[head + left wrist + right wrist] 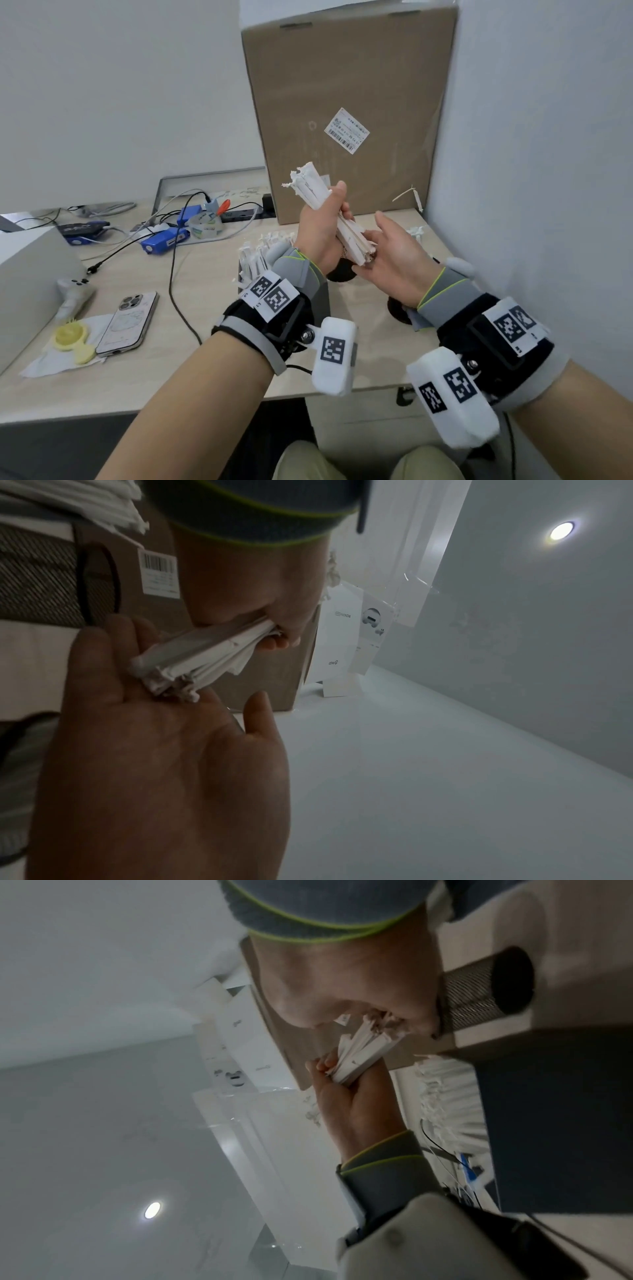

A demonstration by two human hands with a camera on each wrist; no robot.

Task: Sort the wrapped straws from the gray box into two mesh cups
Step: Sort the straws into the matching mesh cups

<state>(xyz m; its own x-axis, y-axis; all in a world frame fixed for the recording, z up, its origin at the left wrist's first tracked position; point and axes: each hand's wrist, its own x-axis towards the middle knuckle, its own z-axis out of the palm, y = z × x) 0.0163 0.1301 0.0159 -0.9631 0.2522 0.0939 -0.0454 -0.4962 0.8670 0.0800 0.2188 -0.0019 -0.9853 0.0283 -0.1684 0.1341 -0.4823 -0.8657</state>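
Observation:
My left hand grips a thick bundle of white wrapped straws by its middle and holds it tilted above the desk. My right hand is open, and its fingers touch the bundle's lower end. The left wrist view shows that end of the bundle against the right palm. Behind my left wrist stands the gray box with several more straws upright in it. Two black mesh cups are mostly hidden under my hands; one mesh cup shows in the right wrist view.
A tall cardboard box stands right behind the hands, and a white wall closes the right side. On the left of the desk lie a phone, cables, blue devices and a tape roll. A white case sits far left.

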